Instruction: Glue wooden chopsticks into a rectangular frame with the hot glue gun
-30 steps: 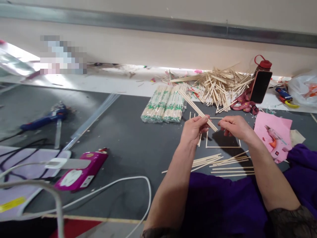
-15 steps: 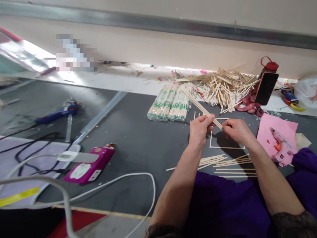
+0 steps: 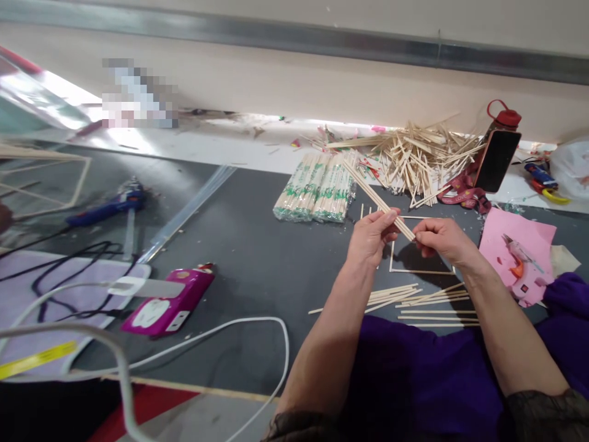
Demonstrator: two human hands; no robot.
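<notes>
A few thin wooden sticks [image 3: 372,193], like chopsticks, slant through the grip of my left hand [image 3: 370,236], its thumb pressed on top. My right hand [image 3: 439,238] has its fingers pinched at the near ends of these sticks. Below both hands, a rectangular stick frame [image 3: 421,272] lies flat on the grey table, partly hidden by them. Several loose sticks [image 3: 391,298] are spread closer to my body, with more sticks [image 3: 437,312] to their right.
Wrapped chopstick packs [image 3: 315,187] lie beyond my left hand, a stick heap [image 3: 423,153] behind. A phone [image 3: 498,161] leans on a bottle. A pink glue gun [image 3: 527,282] lies right. Leftward are a blue glue gun [image 3: 108,205], a magenta power bank [image 3: 161,307] and cables.
A wooden stick frame and part of another person's hand have come into view at the far left. My hands keep nearly the same hold on the sticks.
</notes>
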